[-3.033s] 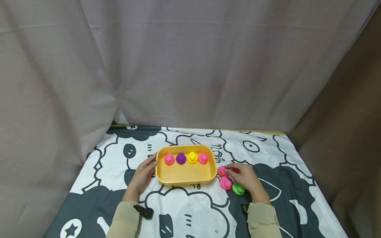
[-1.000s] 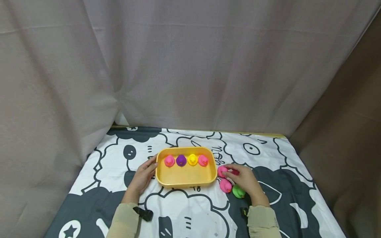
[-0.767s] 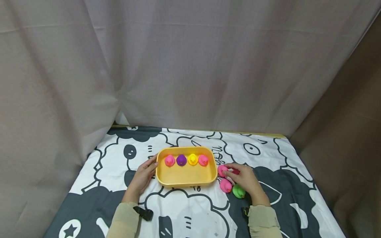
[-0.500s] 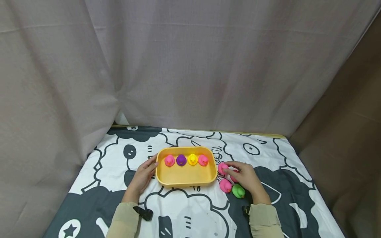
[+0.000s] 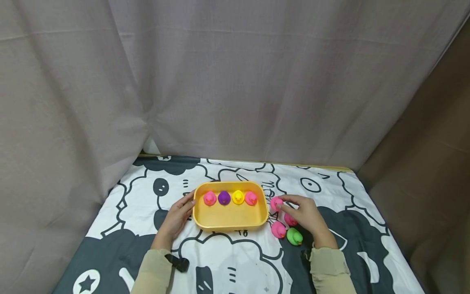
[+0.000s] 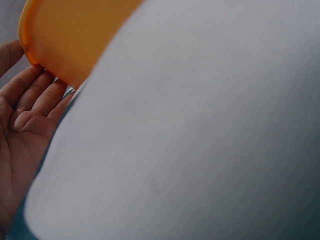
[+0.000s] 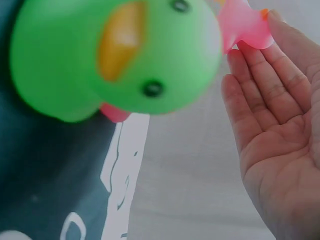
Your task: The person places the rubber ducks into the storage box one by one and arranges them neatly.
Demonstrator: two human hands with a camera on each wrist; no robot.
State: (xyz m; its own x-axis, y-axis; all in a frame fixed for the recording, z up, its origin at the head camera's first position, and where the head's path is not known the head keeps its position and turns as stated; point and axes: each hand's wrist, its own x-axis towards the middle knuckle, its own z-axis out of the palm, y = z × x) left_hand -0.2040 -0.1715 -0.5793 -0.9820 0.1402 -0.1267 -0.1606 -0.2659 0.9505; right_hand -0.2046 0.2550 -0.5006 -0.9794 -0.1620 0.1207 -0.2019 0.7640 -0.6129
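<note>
Pink duck [image 5: 276, 203], pinched between the thumb and fingers of my right hand [image 5: 305, 213], just beside the right end of the yellow tray [image 5: 229, 218]; a narrow gap parts the two. Printed cloth stretches from the duck to the worktop's [image 5: 238, 269] far edge, where the grey curtain [image 5: 238, 90] rises. Room on the near side is bounded by a second pink duck [image 5: 291, 219], a third pink duck [image 5: 278, 230] and a green duck [image 5: 294, 236]. The held duck is rounded, with an orange bill. My left fingers lie nearly straight against the tray's left end; inside, pink, purple, yellow and pink ducks form a row along the far wall. Compared with half a second earlier, the held duck sits farther from me, and the second pink duck shows more fully.
</note>
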